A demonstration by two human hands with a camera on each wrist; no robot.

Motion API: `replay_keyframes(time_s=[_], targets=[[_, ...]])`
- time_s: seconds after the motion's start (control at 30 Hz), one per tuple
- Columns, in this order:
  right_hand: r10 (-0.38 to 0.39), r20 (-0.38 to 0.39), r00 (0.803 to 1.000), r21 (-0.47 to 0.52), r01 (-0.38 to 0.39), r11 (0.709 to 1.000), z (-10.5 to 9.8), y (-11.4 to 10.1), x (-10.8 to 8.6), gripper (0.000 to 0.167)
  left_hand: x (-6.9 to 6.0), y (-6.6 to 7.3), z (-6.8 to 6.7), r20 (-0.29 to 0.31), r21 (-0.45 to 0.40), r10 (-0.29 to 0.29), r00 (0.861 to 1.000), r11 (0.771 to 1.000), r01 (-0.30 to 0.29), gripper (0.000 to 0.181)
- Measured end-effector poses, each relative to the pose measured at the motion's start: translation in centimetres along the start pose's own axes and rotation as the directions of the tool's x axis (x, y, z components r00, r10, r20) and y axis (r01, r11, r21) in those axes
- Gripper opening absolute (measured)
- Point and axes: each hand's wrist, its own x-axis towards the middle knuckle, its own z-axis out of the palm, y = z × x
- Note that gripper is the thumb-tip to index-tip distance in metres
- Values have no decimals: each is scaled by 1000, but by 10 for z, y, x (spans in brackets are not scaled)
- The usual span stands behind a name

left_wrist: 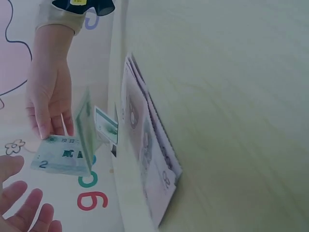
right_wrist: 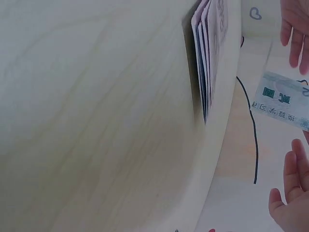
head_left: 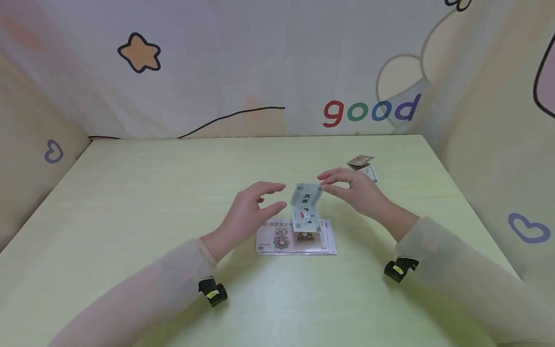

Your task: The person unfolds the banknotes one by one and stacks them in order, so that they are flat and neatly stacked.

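1. The creased pale-green paper note marked 2 [head_left: 306, 208], frame centre, is pinched at its upper-right corner by the right hand [head_left: 362, 193], presumably leaving its fold free.
2. The left hand [head_left: 247, 208], centre-left, stands wide, holding nothing.
3. Contact with the purple-grey paper 20-note pile [head_left: 284, 240] below is unclear.

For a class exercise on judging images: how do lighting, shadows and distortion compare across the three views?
Head: brightest, soft shadows beside the left sleeve and right sleeve on the table; left wrist: dimmer, scene turned sideways, yet the 2 on the green banknote is readable; right wrist: also dim, shadow along the note stack, table edge bowed.
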Motion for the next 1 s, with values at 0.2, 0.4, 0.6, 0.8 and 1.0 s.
replay_keyframes(time_s=[0.2,0.4,0.6,0.8,1.0], targets=[[-59,52,997,8,58,998,12,-8,-5,17,8,5,5,6,3,13,1000,1000,-13,32],[-102,78,992,39,99,994,20,-14,-8,14,9,5,10,25,-4,12,1000,1000,-12,25],[-102,98,990,73,95,993,24,-18,-10,13,10,4,12,46,-27,-13,999,1000,15,18],[-129,71,989,-29,131,991,30,-22,-11,16,10,4,11,50,1,-75,996,997,75,11],[-137,57,989,-211,146,966,37,-33,-20,50,10,1,8,7,19,-100,995,995,100,12]])
